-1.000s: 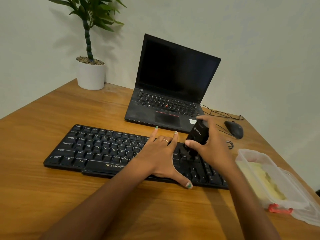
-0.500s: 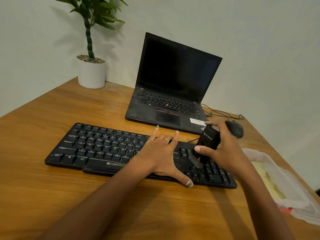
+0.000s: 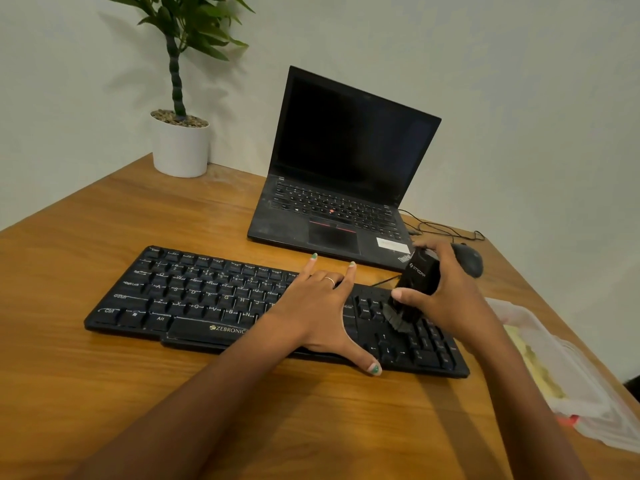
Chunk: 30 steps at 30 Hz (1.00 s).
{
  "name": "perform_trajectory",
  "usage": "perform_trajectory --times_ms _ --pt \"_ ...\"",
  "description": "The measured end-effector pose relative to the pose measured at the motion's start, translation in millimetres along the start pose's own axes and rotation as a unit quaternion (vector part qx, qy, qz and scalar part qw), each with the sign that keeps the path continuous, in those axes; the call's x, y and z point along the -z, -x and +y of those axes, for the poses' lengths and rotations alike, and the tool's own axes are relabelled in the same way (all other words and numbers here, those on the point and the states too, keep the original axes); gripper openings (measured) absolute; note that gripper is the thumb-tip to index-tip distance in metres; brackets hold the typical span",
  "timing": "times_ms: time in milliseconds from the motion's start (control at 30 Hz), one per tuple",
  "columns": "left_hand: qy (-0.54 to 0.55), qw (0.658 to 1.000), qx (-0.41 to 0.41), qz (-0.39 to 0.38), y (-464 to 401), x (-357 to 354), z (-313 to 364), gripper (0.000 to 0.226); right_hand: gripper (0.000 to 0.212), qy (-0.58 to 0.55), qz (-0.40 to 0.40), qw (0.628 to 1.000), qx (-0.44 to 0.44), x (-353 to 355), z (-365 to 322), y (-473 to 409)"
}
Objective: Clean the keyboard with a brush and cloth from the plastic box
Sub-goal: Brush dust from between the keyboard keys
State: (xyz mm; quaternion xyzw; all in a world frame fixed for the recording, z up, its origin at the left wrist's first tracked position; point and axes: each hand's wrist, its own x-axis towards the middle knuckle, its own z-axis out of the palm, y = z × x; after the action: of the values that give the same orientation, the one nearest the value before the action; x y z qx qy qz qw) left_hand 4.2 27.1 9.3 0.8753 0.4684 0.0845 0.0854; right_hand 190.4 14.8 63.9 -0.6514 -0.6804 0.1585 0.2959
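Note:
A black keyboard lies across the wooden desk in front of me. My left hand rests flat on its middle-right keys, fingers straight and spread. My right hand grips a black brush by its body. The brush's dark bristles touch the keys at the keyboard's right end, beside the arrow keys. A clear plastic box stands open at the right desk edge with a yellow cloth inside it.
An open black laptop stands behind the keyboard. A black mouse with its cable lies right of the laptop, just behind my right hand. A potted plant is at the far left corner. The desk meets the wall behind.
My right hand has swept the brush rightward along the keyboard, from its middle-right keys to the right-end keys. My left hand stays flat on the keys.

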Motion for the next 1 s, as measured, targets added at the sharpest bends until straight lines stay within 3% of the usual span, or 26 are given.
perform_trajectory --times_ms 133,267,467,667,833,1000 --pt "0.013 1.000 0.001 0.000 -1.1 -1.4 -0.2 0.143 0.072 -0.026 0.018 0.995 0.091 -17.4 -5.2 -7.9" --pt "0.038 0.999 0.001 0.007 -1.6 -3.7 -1.0 0.150 0.071 -0.153 -0.090 0.975 0.133 -18.3 -5.1 -16.9" --pt "0.049 0.999 -0.008 0.022 1.3 1.0 2.9 0.149 0.063 -0.149 -0.177 0.969 0.085 8.2 9.7 -40.6" --pt "0.064 0.998 -0.005 0.020 -1.3 -3.8 0.1 0.153 0.061 -0.123 -0.155 0.970 0.143 -14.2 -5.3 -37.5" --pt "0.047 0.999 -0.009 0.021 0.0 -1.0 1.3 0.150 0.062 -0.131 -0.161 0.977 0.058 17.1 16.6 -36.8" --pt "0.025 0.999 -0.007 0.023 -1.3 -3.0 0.1 0.149 0.080 -0.114 -0.062 0.990 0.062 8.3 13.5 -1.1"
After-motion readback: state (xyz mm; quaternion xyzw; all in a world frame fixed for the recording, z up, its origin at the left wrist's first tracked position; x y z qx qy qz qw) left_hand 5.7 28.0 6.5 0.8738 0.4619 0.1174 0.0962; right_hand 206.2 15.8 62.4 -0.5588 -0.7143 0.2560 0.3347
